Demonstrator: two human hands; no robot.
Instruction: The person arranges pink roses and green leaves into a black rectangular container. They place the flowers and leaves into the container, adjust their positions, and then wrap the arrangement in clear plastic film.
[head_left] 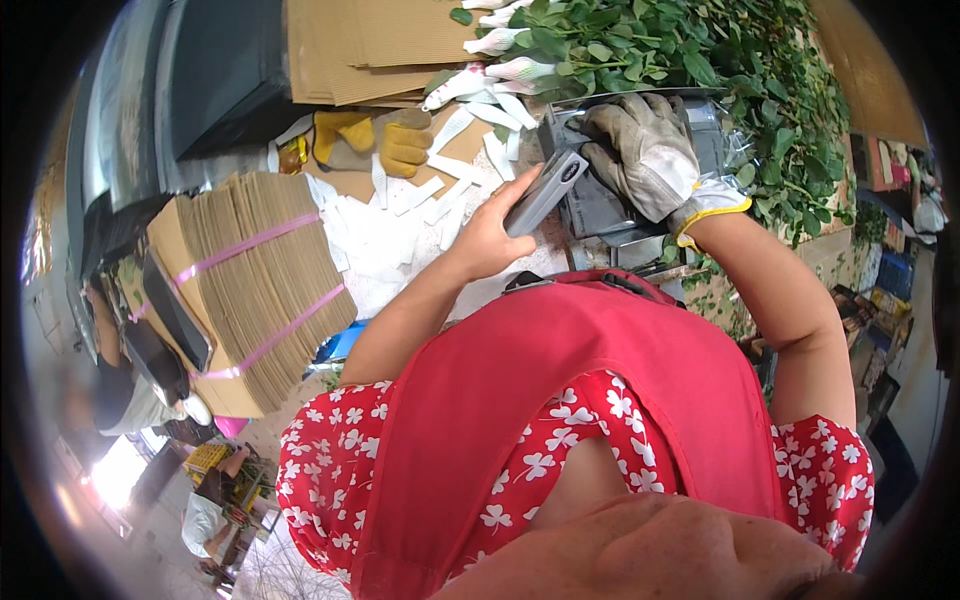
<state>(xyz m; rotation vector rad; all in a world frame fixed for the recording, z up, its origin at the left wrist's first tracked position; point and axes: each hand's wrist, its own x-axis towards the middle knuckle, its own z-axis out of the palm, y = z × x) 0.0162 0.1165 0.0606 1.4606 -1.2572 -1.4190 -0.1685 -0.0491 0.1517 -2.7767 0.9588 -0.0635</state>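
1. the person's left hand (487,238) is bare and wrapped around a flat grey handheld device (545,192), fingers and thumb closed on its lower end so the device tilts up and away from the wrist.
2. the right hand (640,150) wears a worn grey work glove with a white and yellow cuff; it lies palm down, fingers spread, flat on top of a grey metal box-like machine (600,205), pressing on it rather than gripping anything.
3. the grey handheld device sits just to the left of that machine, its upper end touching or almost touching the machine's side, right below the gloved fingers.
4. beyond the machine and to its right a big heap of green rose stems and leaves (700,60) is piled up, with several white mesh-sleeved buds (500,70) poking out at the heap's left edge.
5. left of the machine, loose white paper strips (440,165) are scattered over a pale worktop (375,255).
6. further left of the machine a pair of yellow and tan gloves (375,140) lies unused against sheets of brown corrugated cardboard (370,45).
7. well left of the machine and nearer the person stands a thick stack of flat brown card (260,280) bound with two pink straps.
8. the person wears a red apron (580,400) over a red top with white flower print, which fills the view on the near side of the machine.
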